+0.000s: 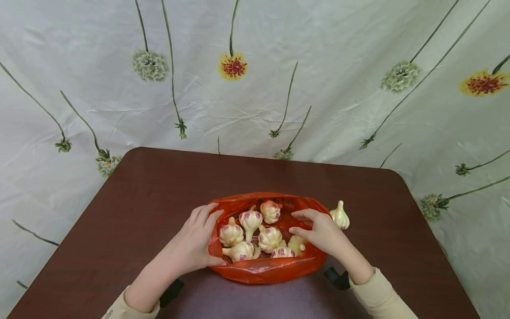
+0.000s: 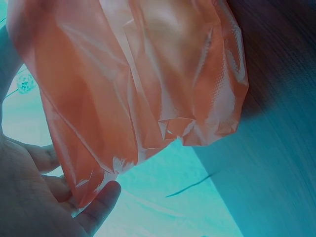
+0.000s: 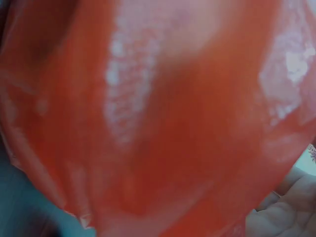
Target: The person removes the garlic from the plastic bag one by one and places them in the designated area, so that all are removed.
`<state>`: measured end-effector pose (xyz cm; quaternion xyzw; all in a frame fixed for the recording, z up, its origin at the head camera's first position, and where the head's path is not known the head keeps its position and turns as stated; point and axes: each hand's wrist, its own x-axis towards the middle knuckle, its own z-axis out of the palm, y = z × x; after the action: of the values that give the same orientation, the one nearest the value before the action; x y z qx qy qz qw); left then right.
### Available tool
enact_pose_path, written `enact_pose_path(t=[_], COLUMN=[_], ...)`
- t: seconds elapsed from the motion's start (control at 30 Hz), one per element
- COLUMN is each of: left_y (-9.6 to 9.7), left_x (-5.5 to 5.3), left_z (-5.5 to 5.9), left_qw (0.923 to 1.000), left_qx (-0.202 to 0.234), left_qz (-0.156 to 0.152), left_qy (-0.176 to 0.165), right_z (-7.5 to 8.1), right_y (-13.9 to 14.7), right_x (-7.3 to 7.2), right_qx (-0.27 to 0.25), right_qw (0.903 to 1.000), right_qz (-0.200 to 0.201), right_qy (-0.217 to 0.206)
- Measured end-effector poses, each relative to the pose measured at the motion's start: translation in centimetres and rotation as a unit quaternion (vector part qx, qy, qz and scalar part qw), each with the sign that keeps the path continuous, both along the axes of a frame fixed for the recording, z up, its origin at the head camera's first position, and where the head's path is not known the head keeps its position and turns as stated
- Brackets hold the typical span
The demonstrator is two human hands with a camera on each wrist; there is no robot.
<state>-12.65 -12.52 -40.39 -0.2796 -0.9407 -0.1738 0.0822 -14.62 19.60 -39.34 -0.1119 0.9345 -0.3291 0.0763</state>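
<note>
A red plastic bag (image 1: 271, 271) stands with its mouth wide, several garlic bulbs (image 1: 270, 239) with purple streaks inside it. At the left rim my left hand (image 1: 195, 241) holds the bag, fingers and thumb spread apart along the edge. The left wrist view shows the thumb (image 2: 104, 201) beside a corner of the plastic. My right hand (image 1: 323, 231) reaches over the right rim, its fingers loosely bent above the bulbs with nothing visible between them. In the right wrist view red plastic (image 3: 197, 133) hides most of that hand. One garlic bulb (image 1: 340, 215) lies outside, right of the bag.
A dark brown table (image 1: 131, 199) with rounded far corners bears everything. Behind it hangs a pale cloth (image 1: 255, 97) printed with flowers. Black straps (image 1: 338, 279) show at both wrists.
</note>
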Motion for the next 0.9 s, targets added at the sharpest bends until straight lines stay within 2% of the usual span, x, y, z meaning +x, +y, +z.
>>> enact_pose_path(t=[0.47,0.6,0.73,0.9], left_y=[0.2,0.3,0.4,0.4], left_x=[-0.1,-0.3,-0.4,-0.4], left_z=[-0.2,-0.2,-0.2,-0.1], left_qw=[1.0000,1.0000,0.9999,0.9999], left_qx=[-0.002,-0.004,-0.004,-0.005], left_qz=[-0.007,-0.008,-0.010,-0.006], left_qy=[0.005,0.004,-0.003,-0.013], right_z=[-0.8,-0.9,-1.1,-1.1], right_y=[0.4,0.4,0.4,0.6], right_x=[1.6,2.0,1.9,1.5], right_qx=[0.051,0.075,0.088,0.082], right_qw=[0.9973,0.9946,0.9924,0.9913], right_qz=[0.037,0.039,0.043,0.074], right_qy=[-0.036,-0.060,-0.075,-0.071])
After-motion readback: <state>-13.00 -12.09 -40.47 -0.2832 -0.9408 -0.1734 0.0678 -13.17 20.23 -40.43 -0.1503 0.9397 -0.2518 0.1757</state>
